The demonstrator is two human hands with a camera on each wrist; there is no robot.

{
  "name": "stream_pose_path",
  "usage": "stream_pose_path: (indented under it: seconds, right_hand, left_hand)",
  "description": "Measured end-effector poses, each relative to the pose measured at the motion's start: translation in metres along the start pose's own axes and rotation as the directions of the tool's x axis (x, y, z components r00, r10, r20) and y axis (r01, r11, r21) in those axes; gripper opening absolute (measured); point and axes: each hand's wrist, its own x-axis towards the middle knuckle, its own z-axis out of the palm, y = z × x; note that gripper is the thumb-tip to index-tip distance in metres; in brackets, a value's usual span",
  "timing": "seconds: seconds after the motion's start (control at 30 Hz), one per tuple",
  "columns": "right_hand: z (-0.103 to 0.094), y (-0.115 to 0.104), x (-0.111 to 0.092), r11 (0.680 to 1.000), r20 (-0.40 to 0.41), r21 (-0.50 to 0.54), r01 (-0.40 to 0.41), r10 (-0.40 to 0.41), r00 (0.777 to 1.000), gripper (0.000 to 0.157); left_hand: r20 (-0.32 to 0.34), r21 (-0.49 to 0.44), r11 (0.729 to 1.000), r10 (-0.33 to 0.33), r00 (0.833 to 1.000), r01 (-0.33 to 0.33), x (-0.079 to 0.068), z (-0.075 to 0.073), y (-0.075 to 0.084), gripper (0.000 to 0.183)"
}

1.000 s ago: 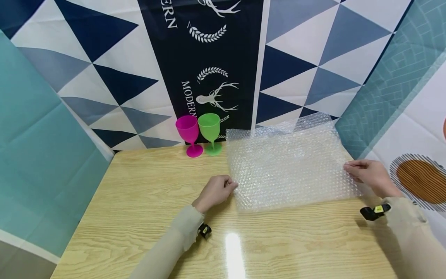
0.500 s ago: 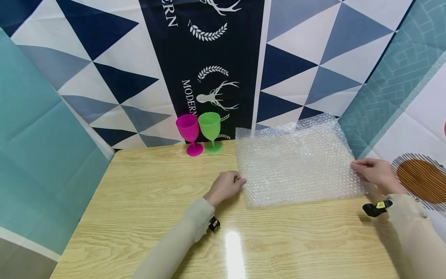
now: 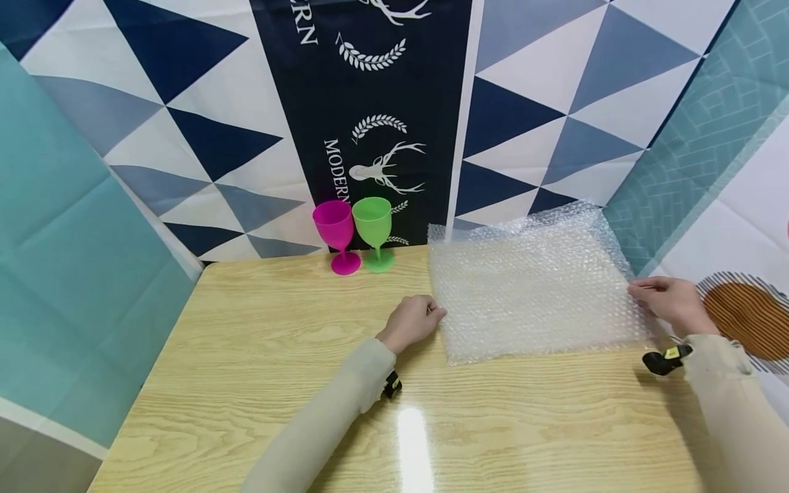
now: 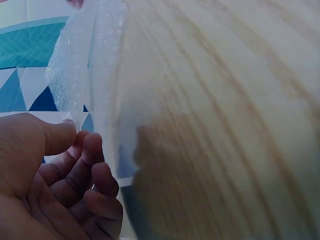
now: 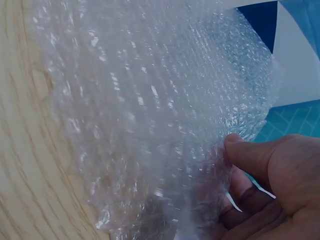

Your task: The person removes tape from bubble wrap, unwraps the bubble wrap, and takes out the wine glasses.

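A clear sheet of bubble wrap (image 3: 536, 287) spreads over the right part of the table, its far edge rising against the patterned backdrop. My left hand (image 3: 414, 320) pinches its left edge between thumb and forefinger, the other fingers curled, as the left wrist view shows. At the opposite side my right hand (image 3: 670, 302) pinches the right edge, thumb on top; in the right wrist view the wrap (image 5: 150, 100) hangs from that thumb and hides some of the fingertips.
Against the back wall stand a magenta goblet (image 3: 335, 226) and a green goblet (image 3: 373, 222), both upright, left of the wrap. Patterned panels enclose the wood-grain table (image 3: 246, 370) at the back and both sides.
Both hands have shifted to the right with the bubble wrap, the left hand more than the right. Its left edge now lies farther from the green goblet.
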Motion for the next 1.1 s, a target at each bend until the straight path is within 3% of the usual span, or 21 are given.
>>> stream_pose_path:
  seconds: [0.37, 0.6, 0.87, 1.1]
  right_hand:
    - [0.0, 0.011, 0.013, 0.996, -0.061, -0.081, -0.028, 0.024, 0.998, 0.06]
    - [0.001, 0.018, 0.018, 0.993, -0.066, -0.089, -0.08, 0.075, 0.995, 0.065]
    - [0.004, 0.019, 0.013, 0.991, -0.112, -0.132, -0.003, -0.012, 0.994, 0.056]
    - [0.009, 0.017, 0.012, 0.989, -0.136, -0.147, -0.021, 0.001, 0.991, 0.047]
  left_hand:
    - [-0.004, 0.097, 0.995, -0.019, 1.0, 0.019, 0.015, 0.012, 0.008, 0.033]
    - [-0.016, 0.095, 0.995, -0.022, 1.0, 0.024, 0.02, 0.016, 0.006, 0.035]
    - [-0.022, 0.082, 0.996, -0.026, 0.999, 0.028, 0.021, 0.015, 0.005, 0.03]
    - [-0.006, 0.042, 0.997, -0.072, 0.997, 0.072, 0.022, 0.013, 0.004, 0.024]
